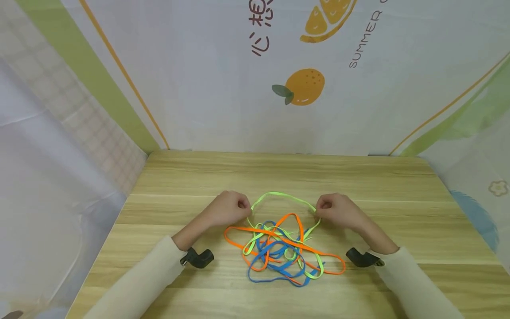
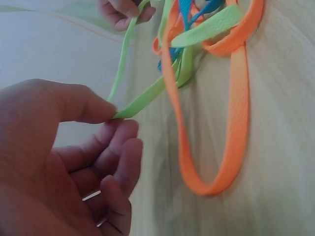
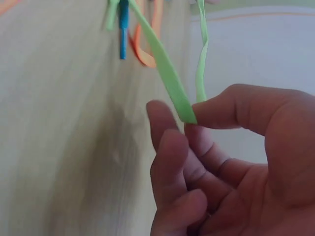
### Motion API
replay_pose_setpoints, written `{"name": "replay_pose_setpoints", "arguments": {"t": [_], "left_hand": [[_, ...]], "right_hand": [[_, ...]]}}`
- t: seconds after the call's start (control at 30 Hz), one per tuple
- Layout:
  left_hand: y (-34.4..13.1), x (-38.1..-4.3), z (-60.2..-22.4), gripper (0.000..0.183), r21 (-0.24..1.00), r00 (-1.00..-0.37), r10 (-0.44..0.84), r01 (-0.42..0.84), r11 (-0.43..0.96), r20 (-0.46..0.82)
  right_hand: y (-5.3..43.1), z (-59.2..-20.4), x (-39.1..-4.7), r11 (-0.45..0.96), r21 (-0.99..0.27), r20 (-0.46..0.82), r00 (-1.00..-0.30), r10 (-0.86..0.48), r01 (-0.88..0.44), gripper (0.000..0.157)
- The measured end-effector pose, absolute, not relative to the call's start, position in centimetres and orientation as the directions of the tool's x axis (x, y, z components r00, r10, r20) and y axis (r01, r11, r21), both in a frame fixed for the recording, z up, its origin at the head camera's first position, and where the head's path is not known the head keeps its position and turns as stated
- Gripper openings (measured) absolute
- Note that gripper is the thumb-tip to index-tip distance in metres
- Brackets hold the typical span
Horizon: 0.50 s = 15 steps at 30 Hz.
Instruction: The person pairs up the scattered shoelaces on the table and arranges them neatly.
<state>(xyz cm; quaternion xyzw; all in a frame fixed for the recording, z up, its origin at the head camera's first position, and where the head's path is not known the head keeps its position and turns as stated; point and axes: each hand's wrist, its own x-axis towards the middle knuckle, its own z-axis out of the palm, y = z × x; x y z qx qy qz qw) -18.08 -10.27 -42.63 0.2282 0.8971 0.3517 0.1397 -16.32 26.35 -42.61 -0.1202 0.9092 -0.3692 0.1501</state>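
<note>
A tangle of flat shoelaces lies mid-table: an orange shoelace (image 1: 279,233), a blue shoelace (image 1: 275,280) and a lime-green shoelace (image 1: 283,195). My left hand (image 1: 229,208) pinches the green lace between thumb and index finger, at the pile's left. On the other side my right hand (image 1: 338,210) pinches the same lace likewise. Between the two hands the green lace arches behind the heap, and from each hand it runs back down into the tangle. In the left wrist view an orange loop (image 2: 209,189) hangs near the left fingers. A blue lace tip (image 3: 123,46) shows in the right wrist view.
The wooden table (image 1: 179,173) carries the laces. Behind it hangs a white curtain (image 1: 223,97) printed with oranges, and more cloth drapes at both sides. Dark wrist-camera mounts (image 1: 201,258) stick out from both sleeves.
</note>
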Motion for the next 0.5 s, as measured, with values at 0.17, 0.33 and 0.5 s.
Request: {"name": "replay_pose_setpoints", "arguments": {"t": [0.17,0.33,0.5], "left_hand": [[-11.1,-18.0,-42.0,0.012,0.733,-0.890,0.453,0.270,0.624,-0.058],[-12.0,-18.1,-41.8,0.017,0.763,-0.912,0.407,0.227,0.606,-0.051],[-12.7,-18.2,-41.5,0.022,0.785,-0.921,0.389,0.217,0.580,-0.033]], "right_hand": [[27.6,-42.1,-16.3,0.643,-0.763,-0.201,-0.920,-0.336,-0.068,0.008],[28.4,-41.6,-16.3,0.613,-0.788,-0.199,-0.923,-0.329,-0.048,0.013],[28.9,-40.8,-16.2,0.604,-0.794,-0.187,-0.922,-0.340,-0.062,0.017]]}}
